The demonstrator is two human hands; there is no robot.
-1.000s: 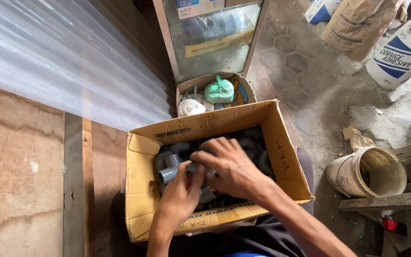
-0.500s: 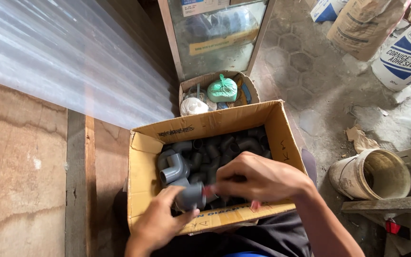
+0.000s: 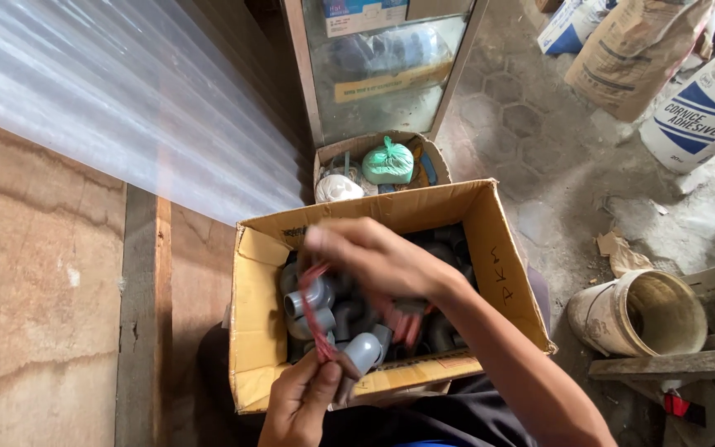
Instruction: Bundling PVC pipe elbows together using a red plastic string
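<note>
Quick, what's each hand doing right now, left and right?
Left hand: closed on a grey pipe elbow and the lower end of a red rubber band.
Right hand: closed, pulling the band's upper end.

- Red band (image 3: pixel 316 310): thin loop, stretched taut and nearly upright over the box (image 3: pixel 258 290).
- Grey elbow (image 3: pixel 363 352): plastic pipe fitting, tilted, at the band's lower end, above the box's near wall.
</note>
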